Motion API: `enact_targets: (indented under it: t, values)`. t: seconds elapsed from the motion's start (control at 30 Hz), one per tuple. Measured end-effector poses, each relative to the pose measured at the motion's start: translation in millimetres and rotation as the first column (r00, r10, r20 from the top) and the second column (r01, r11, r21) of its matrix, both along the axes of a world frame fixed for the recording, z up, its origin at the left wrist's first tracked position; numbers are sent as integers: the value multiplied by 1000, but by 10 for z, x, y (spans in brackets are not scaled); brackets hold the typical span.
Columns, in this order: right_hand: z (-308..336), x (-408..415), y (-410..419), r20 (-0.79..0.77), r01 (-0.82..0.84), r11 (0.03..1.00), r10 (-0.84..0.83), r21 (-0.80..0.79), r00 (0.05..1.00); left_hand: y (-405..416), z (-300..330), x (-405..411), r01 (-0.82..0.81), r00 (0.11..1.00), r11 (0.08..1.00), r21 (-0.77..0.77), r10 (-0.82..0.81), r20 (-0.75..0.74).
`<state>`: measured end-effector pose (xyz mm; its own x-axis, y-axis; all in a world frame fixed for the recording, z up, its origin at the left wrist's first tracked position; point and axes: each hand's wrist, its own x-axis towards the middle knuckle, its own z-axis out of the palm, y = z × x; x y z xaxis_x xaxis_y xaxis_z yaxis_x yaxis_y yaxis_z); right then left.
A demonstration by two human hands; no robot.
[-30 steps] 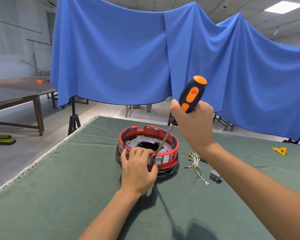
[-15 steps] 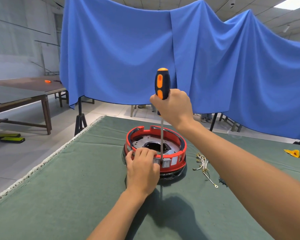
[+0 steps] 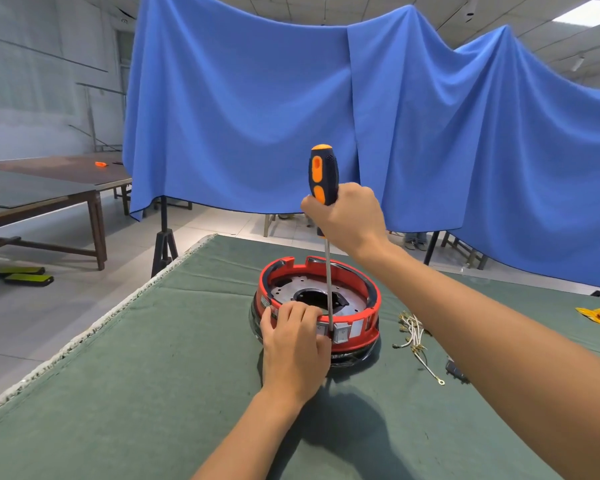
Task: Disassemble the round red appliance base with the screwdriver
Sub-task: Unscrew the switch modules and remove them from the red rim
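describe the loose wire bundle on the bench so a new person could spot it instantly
Start at the green felt-covered table and find the round red appliance base near its middle. Just right of that base, under the right forearm, lies a loose bundle of white wires with small brass terminals. It is the only pale, stringy thing there; the small dark block beside it is solid, and the yellow scrap lies far right.

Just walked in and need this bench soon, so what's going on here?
A person is taking apart a round red appliance base on a green-covered table. Their left hand grips the near rim to steady it. Their right hand holds a black-and-orange screwdriver upright, its tip down at the near rim by the white switches. A bundle of loose wires lies to the right of the base, and the base itself is in one piece.
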<state>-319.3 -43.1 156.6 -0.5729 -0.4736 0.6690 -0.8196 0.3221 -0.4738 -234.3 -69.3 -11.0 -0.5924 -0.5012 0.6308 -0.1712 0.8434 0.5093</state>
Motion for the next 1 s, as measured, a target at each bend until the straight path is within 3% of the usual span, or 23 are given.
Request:
enact_targets:
  t: [0.13,0.43,0.6,0.77,1.0]
  values:
    - [-108,86,163,-82,-46,996,39,-80,996,-1,-16,4,1,1000,1000,-15,-1,-21]
    - [-206,171,102,-279,-123,992,125,25,952,-7,-9,37,22,1000,998,-51,-23,-17]
    - [-185,142,-113,-277,-81,984,122,158,953,-28,-26,13,29,995,999,-30,-32,-98]
    - [-208,91,-358,-265,-5,957,85,289,961,-72,-38,-11,47,998,998,41,-49,40]
    - [-178,78,-429,-150,-100,938,157,332,976,-120,-59,-28,28,996,999,44,-31,81]
